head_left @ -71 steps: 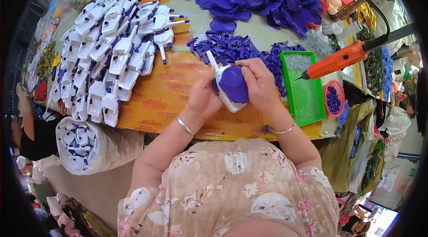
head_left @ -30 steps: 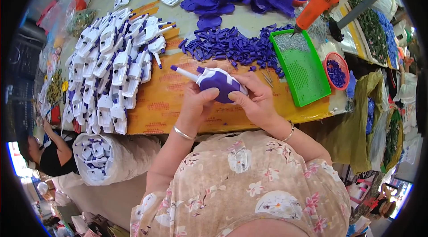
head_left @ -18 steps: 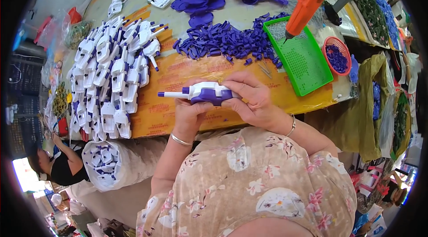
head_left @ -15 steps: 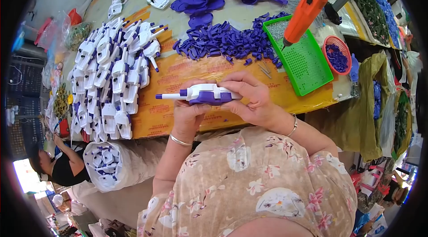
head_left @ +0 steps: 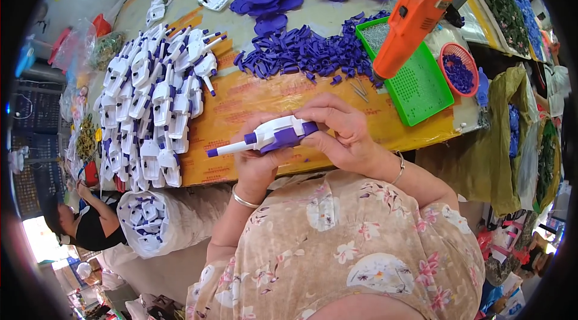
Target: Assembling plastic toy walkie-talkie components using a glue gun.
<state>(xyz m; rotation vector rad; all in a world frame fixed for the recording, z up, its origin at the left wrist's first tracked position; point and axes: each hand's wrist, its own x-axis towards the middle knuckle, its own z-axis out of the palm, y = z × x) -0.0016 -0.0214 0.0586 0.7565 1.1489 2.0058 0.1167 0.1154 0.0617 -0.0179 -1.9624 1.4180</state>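
Both hands are closed on one white-and-purple plastic toy pistol [head_left: 271, 137], held level just above the near edge of the yellow-topped table [head_left: 241, 103]: the left hand [head_left: 256, 166] cups it from below, the right hand [head_left: 343, 133] pinches its rear end. To the far left a big heap of finished white-and-purple toys [head_left: 153, 97] looks done, while loose purple plastic pieces [head_left: 295, 52] beyond suggest plenty remains. An orange power screwdriver [head_left: 412, 16] hangs over the green plastic tray [head_left: 421, 88] on the right, clear of the hands.
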